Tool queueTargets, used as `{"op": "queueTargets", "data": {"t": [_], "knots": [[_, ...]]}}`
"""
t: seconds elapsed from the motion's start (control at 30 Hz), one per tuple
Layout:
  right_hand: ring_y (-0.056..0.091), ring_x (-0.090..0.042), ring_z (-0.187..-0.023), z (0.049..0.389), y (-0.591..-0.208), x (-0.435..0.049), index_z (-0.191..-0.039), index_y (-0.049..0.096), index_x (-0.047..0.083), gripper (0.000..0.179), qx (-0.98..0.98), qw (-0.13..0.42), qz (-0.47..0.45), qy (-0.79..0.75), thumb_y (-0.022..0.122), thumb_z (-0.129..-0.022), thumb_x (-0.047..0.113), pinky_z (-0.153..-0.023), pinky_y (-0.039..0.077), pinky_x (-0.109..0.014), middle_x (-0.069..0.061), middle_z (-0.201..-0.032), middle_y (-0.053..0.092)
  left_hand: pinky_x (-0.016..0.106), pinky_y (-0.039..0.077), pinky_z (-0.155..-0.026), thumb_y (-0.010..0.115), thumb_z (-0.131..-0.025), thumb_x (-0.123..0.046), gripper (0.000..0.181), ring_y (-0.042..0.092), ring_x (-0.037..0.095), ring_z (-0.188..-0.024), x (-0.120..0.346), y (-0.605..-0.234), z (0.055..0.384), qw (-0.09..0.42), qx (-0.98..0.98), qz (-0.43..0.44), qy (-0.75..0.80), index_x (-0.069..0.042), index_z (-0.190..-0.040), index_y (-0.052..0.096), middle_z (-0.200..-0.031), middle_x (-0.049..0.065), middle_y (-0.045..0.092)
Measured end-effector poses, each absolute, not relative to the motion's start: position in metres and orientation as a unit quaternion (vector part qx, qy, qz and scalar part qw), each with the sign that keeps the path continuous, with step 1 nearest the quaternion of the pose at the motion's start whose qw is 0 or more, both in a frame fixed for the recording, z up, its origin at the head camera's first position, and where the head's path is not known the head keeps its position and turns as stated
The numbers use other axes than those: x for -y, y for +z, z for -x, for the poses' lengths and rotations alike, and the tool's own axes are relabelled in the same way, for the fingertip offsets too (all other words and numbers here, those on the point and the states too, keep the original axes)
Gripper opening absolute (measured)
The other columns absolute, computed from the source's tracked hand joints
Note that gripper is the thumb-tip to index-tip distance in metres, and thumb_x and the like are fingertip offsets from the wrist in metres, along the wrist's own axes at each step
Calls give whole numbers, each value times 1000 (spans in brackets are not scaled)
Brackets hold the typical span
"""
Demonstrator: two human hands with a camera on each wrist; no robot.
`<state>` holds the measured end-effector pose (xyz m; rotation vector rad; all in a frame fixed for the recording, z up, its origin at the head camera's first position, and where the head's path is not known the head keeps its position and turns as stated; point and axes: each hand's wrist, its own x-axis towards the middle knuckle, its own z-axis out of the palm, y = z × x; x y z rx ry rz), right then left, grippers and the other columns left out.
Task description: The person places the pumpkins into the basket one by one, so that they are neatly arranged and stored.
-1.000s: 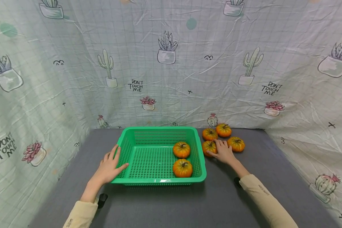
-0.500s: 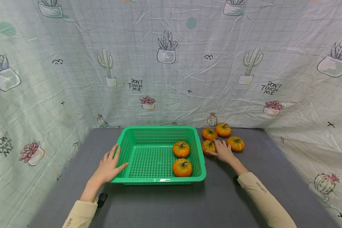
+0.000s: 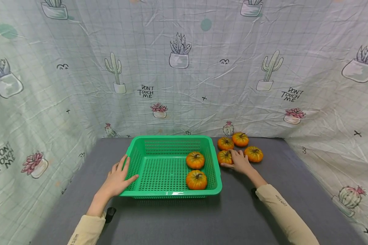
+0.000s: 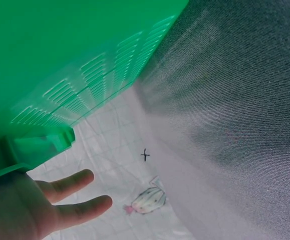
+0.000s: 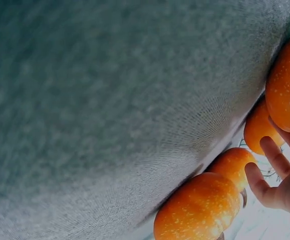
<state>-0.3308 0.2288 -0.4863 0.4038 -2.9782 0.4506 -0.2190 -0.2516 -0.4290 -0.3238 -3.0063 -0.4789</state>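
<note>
A green plastic basket (image 3: 171, 193) stands on the dark tabletop, holding a small orange pumpkin (image 3: 195, 160) and another pumpkin (image 3: 196, 180) along its right side. My left hand (image 3: 116, 182) rests over the basket's left rim with fingers spread; in the left wrist view two fingers (image 4: 82, 211) extend past the outer wall. Just right of the basket, my right hand (image 3: 241, 164) holds a pumpkin (image 3: 225, 157) between its thumb in front and its fingers behind. That pumpkin (image 5: 289, 82) is partly cut off in the right wrist view.
Behind the right hand sit two pumpkins, a rear left one (image 3: 225, 143) and a rear right one (image 3: 240, 139). Another pumpkin (image 3: 254, 154) lies right of the hand. A printed cloth (image 3: 184, 85) hangs at the back and sides of the grey table (image 3: 171, 221).
The right thumb has slid slightly left across the near side of the pumpkin. My left hand and the basket stay where they were.
</note>
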Motion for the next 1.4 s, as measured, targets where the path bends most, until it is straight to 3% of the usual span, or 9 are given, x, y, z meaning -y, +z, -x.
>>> {"op": "queueTargets", "data": {"t": [0.3, 0.67, 1.4], "knots": [[41, -37, -103, 330, -487, -229, -127, 40, 1, 81, 977, 60, -138, 151, 59, -74, 59, -76, 32, -49, -21, -120, 54, 68, 24, -90, 47, -88, -46, 80, 20, 50, -125, 252, -430, 219, 44, 980, 105, -162, 2, -142, 13, -148, 20, 6], [39, -40, -108, 326, -486, -228, -130, 41, -1, 84, 979, 71, -140, 134, 61, -74, 57, -83, 32, -56, -22, -125, 48, 68, 23, -91, 46, -89, -46, 80, 18, 50, -126, 251, -430, 220, 39, 980, 102, -163, 2, -143, 12, -148, 20, 5], [41, -37, -96, 314, -479, -228, -115, 49, 1, 76, 967, 136, -164, 138, 70, -66, 54, -80, 35, -53, -20, -108, 51, 68, 24, -90, 45, -88, -50, 82, 19, 50, -125, 252, -432, 220, 43, 980, 106, -165, 2, -142, 13, -148, 20, 6]]}}
